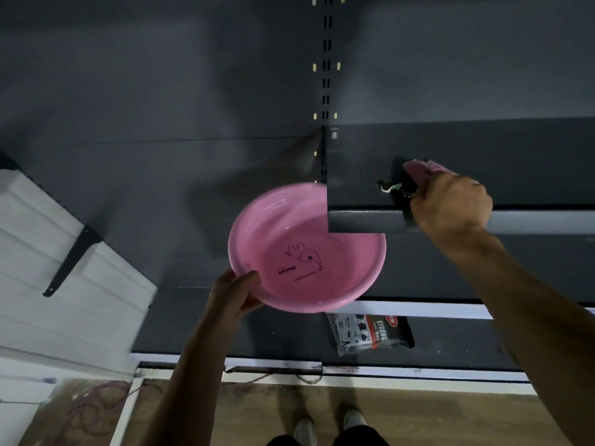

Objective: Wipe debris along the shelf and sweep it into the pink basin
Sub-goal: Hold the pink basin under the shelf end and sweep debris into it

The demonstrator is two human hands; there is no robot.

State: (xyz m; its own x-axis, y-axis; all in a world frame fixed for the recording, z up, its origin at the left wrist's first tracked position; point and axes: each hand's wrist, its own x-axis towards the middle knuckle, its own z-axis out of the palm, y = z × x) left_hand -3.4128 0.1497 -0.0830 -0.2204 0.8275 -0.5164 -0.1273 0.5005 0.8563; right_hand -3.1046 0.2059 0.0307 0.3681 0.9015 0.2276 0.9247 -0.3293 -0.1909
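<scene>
Two hands share the work. The right hand presses a pink cloth on the dark shelf, fingers closed around it, with a small clump of debris just to its left, near the shelf's end. The left hand grips the rim of the pink basin, holding it below and partly under that end. To do this well, the cloth should probably stay flat and push steadily leftward, keeping the bits ahead of it, while the basin sits close under the edge so nothing drops past. Its bowl looks empty, showing only a printed drawing.
</scene>
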